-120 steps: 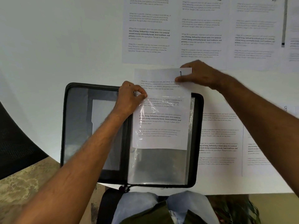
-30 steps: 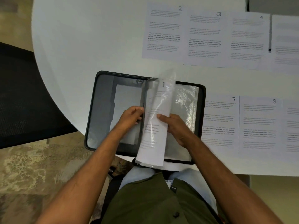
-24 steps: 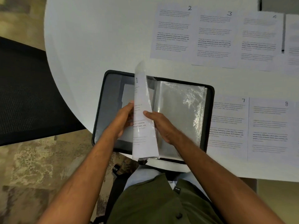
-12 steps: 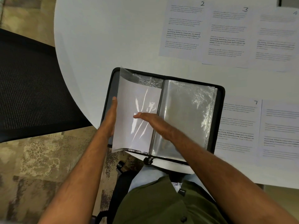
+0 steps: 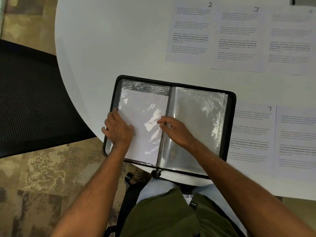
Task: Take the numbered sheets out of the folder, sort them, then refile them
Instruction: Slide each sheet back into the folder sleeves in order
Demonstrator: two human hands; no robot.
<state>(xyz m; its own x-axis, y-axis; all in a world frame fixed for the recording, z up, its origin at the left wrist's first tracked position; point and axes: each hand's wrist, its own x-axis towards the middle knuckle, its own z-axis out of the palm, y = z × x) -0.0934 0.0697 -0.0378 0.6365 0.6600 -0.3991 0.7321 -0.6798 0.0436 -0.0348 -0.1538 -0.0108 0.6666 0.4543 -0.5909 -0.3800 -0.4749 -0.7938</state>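
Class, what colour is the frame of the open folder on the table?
Black, seen in the head view: the folder has a black zipped frame.

A handwritten "2" stood at the top right corner of the printed sheet (image 5: 189,34) in the upper middle of the frame. Beside it to the right, a second sheet (image 5: 237,40) bore a handwritten "3" in its top right corner. Farther right, at the upper right edge of the frame, the next sheet (image 5: 290,41) carried a faint mark that looked like a "4". At the right of the frame, the sheet (image 5: 251,134) just beside the folder (image 5: 230,117) showed a "7". The printed paragraphs were too blurred to read, and a small tag (image 5: 193,203) on the person's clothing was too small to make out.
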